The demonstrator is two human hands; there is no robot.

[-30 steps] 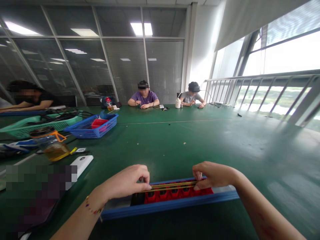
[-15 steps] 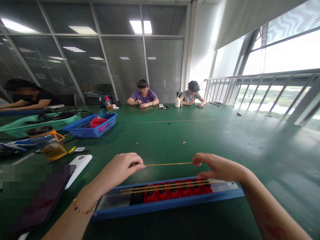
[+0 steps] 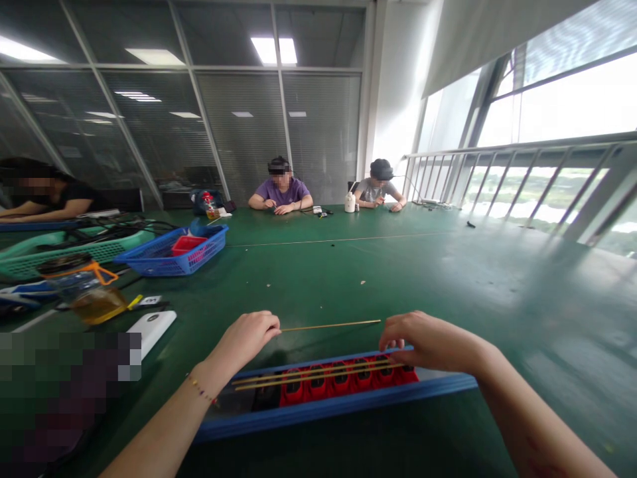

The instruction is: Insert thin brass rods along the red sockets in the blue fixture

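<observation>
My left hand (image 3: 251, 335) pinches one end of a thin wooden stick (image 3: 331, 326), which points right, beyond the tray's far edge. The stick's right end is free. My right hand (image 3: 428, 342) is over the right part of a long blue-edged tray (image 3: 343, 407), its thumb and fingers curled but apart. It is close to the right ends of several similar sticks (image 3: 313, 377), hiding those ends; whether it touches them I cannot tell. These sticks lie lengthwise across a row of red holders (image 3: 318, 390) with black inside. A black block (image 3: 267, 397) sits left of the holders.
On the left are a white device (image 3: 158, 326), a jar of amber liquid (image 3: 97, 302), a blue basket (image 3: 199, 255) with a red box, and a green basket (image 3: 107, 249) of cables. Several people sit around the green table (image 3: 298, 265), including one in purple (image 3: 286, 192).
My right hand has let go of the held stick's right end and come down toward the sticks on the tray. My left hand keeps its pinch. The view has shifted slightly.
</observation>
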